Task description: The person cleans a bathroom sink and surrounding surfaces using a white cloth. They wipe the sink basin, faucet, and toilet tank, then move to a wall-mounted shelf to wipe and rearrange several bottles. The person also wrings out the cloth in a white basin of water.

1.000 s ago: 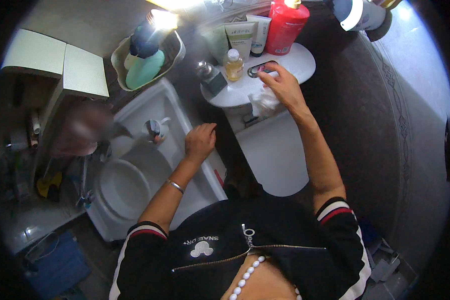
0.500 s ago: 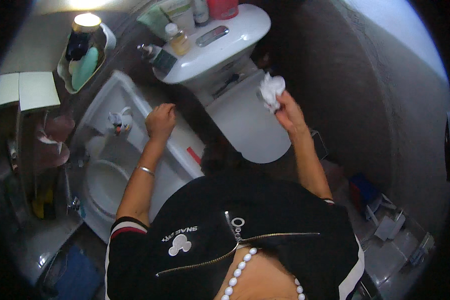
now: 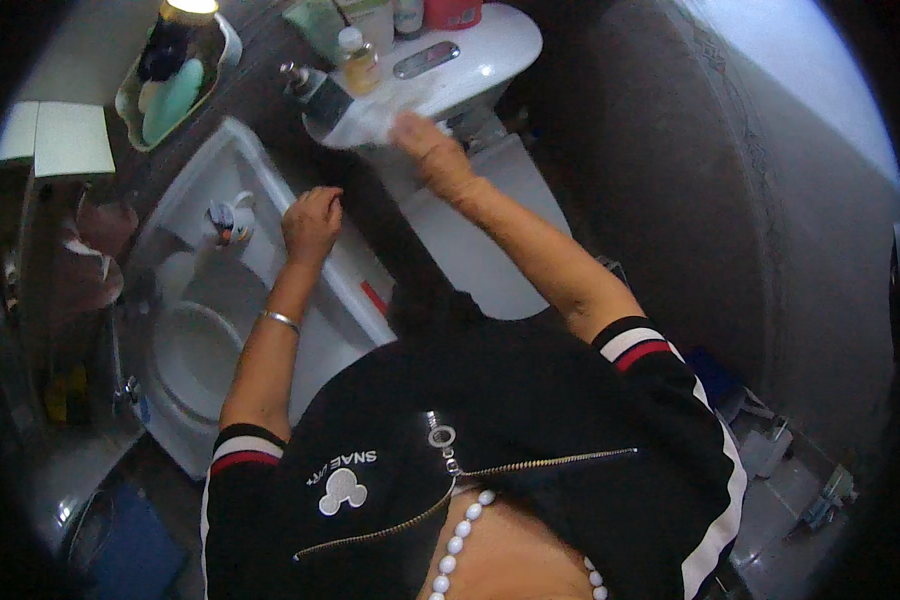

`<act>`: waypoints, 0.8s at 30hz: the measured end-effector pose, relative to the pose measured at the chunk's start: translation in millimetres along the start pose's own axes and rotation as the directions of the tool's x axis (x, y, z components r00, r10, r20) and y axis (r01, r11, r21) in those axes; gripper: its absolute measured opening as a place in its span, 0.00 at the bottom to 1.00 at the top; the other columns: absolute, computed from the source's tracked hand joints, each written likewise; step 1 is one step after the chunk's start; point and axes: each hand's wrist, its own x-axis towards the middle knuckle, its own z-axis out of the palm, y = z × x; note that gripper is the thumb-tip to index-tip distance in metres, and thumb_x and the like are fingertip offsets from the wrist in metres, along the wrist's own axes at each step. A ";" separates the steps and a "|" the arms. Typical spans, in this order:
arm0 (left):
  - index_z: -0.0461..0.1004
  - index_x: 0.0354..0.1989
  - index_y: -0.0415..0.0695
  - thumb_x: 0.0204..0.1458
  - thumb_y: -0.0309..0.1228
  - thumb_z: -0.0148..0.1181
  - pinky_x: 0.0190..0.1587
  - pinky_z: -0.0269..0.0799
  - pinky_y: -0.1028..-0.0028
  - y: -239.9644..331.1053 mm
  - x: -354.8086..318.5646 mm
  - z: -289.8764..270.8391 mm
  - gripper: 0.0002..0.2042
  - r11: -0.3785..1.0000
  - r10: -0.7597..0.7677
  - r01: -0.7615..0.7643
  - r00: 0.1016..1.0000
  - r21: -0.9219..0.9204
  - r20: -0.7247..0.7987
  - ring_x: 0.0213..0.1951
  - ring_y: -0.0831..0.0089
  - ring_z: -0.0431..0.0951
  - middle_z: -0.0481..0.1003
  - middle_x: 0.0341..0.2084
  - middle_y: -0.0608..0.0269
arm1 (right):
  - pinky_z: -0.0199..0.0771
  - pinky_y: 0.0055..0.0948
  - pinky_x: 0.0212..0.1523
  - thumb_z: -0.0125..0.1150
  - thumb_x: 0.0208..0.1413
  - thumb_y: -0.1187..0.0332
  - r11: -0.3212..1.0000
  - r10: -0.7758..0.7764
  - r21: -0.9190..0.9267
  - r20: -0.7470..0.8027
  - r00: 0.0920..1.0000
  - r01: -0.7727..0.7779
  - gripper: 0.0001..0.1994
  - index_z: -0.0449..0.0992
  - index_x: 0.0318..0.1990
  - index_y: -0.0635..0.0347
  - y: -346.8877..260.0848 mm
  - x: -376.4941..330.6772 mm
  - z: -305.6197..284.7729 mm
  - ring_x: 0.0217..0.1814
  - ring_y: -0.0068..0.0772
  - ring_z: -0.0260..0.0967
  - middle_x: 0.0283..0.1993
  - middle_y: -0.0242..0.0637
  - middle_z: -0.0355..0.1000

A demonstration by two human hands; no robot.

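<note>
A crumpled white tissue (image 3: 374, 122), smeared by motion, is in my right hand (image 3: 434, 158), whose fingers are closed round it. That hand is at the front left part of the toilet tank lid (image 3: 470, 80); whether the tissue touches the lid I cannot make out. Below my right forearm lies the closed toilet seat cover (image 3: 490, 250). My left hand (image 3: 312, 225), loosely curled with nothing visible in it, hovers by the rim of the white washbasin (image 3: 355, 275). A dark pump bottle (image 3: 315, 95) and a small bottle of yellowish liquid (image 3: 359, 65) stand on the lid near my right hand.
Farther back on the lid are a green pouch (image 3: 315, 30) and a red container (image 3: 453, 12). A white mug (image 3: 232, 218) sits on the basin's back ledge. A wall tray (image 3: 130, 120) holds a green oval item. Dark tiled wall (image 3: 660, 200) rises at the right.
My right hand has swung left from above the seat cover to the tank lid, carrying the tissue. My left hand has barely moved, and the whole view has shifted slightly.
</note>
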 end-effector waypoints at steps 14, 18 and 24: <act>0.74 0.31 0.49 0.44 0.29 0.54 0.33 0.70 0.68 3.4 -1.6 2.9 0.06 1.000 0.007 -0.007 1.000 0.016 0.019 0.30 0.64 0.74 0.74 0.27 0.64 | 0.60 0.41 0.50 0.46 0.51 0.66 0.911 0.271 -0.255 -0.224 0.936 -0.325 0.13 0.72 0.40 0.62 142.2 12.9 -90.2 0.48 0.45 0.63 0.42 0.42 0.69; 0.75 0.31 0.50 0.44 0.30 0.54 0.33 0.70 0.67 -0.6 -0.4 6.0 0.06 0.998 -0.031 0.027 0.998 0.064 0.058 0.30 0.64 0.74 0.74 0.27 0.64 | 0.56 0.47 0.54 0.49 0.48 0.65 0.859 0.046 -0.453 -0.396 0.917 -0.238 0.13 0.72 0.38 0.62 115.6 8.6 -7.5 0.53 0.44 0.60 0.43 0.43 0.69; 0.74 0.32 0.48 0.44 0.30 0.54 0.35 0.69 0.67 -0.3 0.3 4.6 0.07 0.999 -0.054 0.055 0.998 -0.002 0.037 0.32 0.63 0.74 0.74 0.28 0.64 | 0.63 0.31 0.49 0.51 0.44 0.81 0.988 0.142 0.070 -0.089 0.986 -0.136 0.12 0.72 0.38 0.58 16.4 -6.0 -8.3 0.47 0.40 0.65 0.41 0.40 0.70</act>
